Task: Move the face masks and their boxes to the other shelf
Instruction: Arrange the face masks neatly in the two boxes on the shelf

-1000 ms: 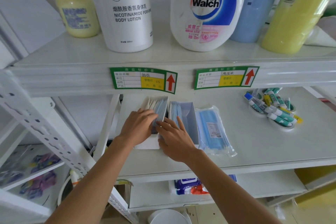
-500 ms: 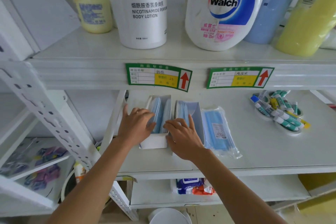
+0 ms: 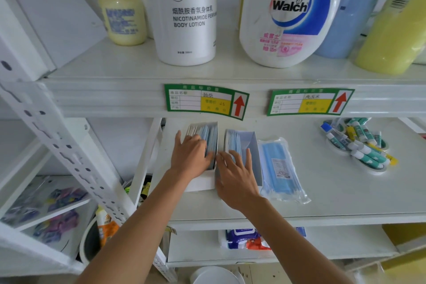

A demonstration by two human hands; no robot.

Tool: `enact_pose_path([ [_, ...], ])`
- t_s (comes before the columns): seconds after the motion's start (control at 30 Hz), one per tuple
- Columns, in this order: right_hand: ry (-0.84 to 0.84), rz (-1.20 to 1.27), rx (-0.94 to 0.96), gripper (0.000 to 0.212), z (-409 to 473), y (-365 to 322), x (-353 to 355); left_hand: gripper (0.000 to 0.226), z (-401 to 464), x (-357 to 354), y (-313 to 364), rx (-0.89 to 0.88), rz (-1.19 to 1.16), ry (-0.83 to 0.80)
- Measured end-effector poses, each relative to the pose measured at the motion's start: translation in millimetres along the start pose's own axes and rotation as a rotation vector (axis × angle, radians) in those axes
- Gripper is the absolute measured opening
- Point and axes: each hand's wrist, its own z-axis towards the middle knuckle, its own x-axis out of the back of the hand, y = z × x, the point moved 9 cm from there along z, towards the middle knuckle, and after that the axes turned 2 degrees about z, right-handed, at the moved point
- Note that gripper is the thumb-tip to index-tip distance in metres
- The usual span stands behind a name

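Note:
Two open white boxes of blue face masks stand side by side on the middle shelf [image 3: 345, 191]. My left hand [image 3: 190, 157] lies on the left box [image 3: 202, 182], fingers spread over its masks [image 3: 211, 136]. My right hand [image 3: 235, 175] rests on the near end of the right box [image 3: 253, 147], fingers apart, touching its masks [image 3: 234, 140]. A sealed plastic pack of blue masks [image 3: 280, 168] lies flat just right of the boxes. Neither hand is clearly closed around anything.
Glue sticks and tape rolls [image 3: 357, 143] lie at the shelf's right. Bottles, among them a body lotion [image 3: 186, 18] and a Walch jug [image 3: 290, 14], stand on the shelf above. A second white shelf unit [image 3: 57, 205] stands at left. Wet wipes [image 3: 244, 237] lie below.
The view has shifted slightly left and down. My left hand has slid onto the left box's masks and my right hand has moved a little forward on the right box.

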Motion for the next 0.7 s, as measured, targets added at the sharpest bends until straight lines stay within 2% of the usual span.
enact_pose_path([
  [0.1,-0.009,-0.04,0.001,0.056,-3,3,1,0.044,-1,-4,-9,0.033,0.064,-0.007],
  [0.17,-0.025,-0.058,0.004,0.057,-4,5,1,0.042,-4,-7,-18,0.044,0.065,-0.012],
  [0.5,-0.055,-0.063,0.015,0.057,-6,8,-1,0.033,-16,-12,-50,0.111,-0.244,-0.005],
  [0.7,-0.063,-0.071,0.019,0.058,-7,7,-1,0.021,-17,-12,-52,0.106,-0.308,0.022],
])
